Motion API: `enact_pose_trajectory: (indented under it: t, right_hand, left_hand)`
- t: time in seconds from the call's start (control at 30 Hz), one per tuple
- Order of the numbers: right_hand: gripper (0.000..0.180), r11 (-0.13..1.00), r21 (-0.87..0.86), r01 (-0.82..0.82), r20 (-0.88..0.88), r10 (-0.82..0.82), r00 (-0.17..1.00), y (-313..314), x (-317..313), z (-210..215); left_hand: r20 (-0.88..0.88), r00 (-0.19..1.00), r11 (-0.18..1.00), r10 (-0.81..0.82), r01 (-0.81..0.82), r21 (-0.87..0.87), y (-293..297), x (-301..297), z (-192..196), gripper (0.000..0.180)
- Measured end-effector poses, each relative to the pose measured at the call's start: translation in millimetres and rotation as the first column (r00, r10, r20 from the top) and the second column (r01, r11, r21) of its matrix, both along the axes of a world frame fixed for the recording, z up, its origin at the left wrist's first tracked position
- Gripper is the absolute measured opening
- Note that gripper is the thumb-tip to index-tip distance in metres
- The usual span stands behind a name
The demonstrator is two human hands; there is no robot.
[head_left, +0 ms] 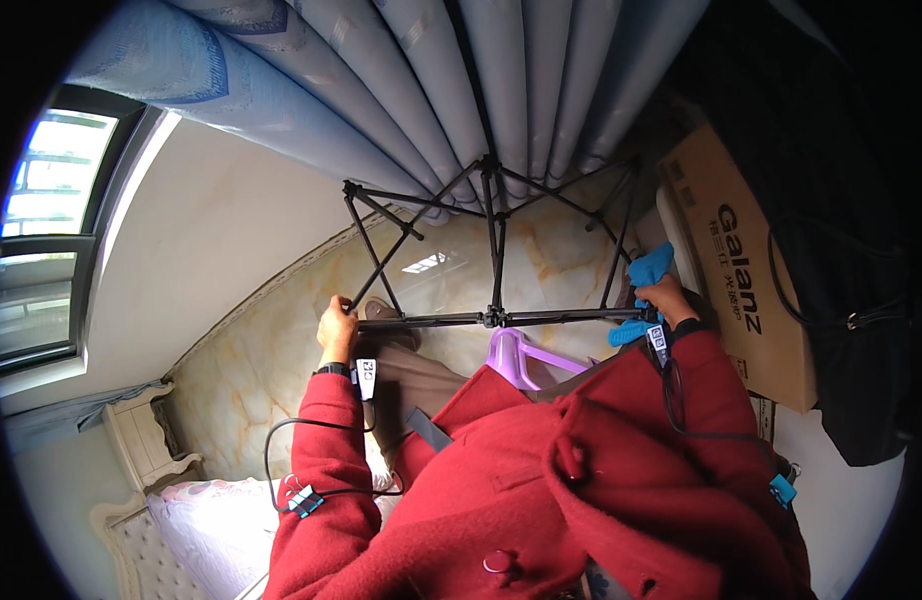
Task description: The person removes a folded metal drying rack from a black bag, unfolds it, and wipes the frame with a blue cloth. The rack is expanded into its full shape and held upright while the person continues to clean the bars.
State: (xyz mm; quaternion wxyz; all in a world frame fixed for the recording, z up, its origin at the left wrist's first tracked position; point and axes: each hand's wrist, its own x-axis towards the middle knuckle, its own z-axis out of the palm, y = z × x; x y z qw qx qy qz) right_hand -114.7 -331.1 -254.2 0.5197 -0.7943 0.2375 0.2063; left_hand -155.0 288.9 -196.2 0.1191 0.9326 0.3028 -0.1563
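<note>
In front of me stands a black folding frame [493, 250] of crossed bars, opened out on the floor. My left hand [338, 330] is closed round its near left corner, at the end of the near bar. My right hand [664, 300] grips a bright blue cloth [651, 263] beside the near right corner. Part of the cloth sticks out above the hand, and more blue shows below it, next to the bar. The fingers of the right hand are partly hidden by the cloth. A purple plastic stool [516, 360] sits between my legs, under the near bar.
Long blue-grey curtains [421, 80] hang at the back, touching the frame's far side. At the right lean a large brown cardboard box [736, 270] and a black cloth-like thing [851, 250]. A bed [211, 525] and a cream nightstand [151, 435] stand left. The marbled floor [251, 390] is glossy.
</note>
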Motion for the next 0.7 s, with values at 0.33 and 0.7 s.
enact_pose_trajectory:
  t: [0.33,0.7]
  right_hand:
    - [0.032,0.897,-0.393,-0.204,0.075,0.252,0.965,10.9,-5.3,-4.5]
    - [0.027,0.978,0.028,-0.205,0.444,0.171,0.879,38.9,-55.7,112.4]
  left_hand:
    - [0.173,0.887,0.869,-0.429,0.352,0.348,-52.8,-19.1,13.8,0.049]
    - [0.004,0.785,0.627,-0.62,0.498,-0.6,-200.7,-1.7,-9.6,0.063]
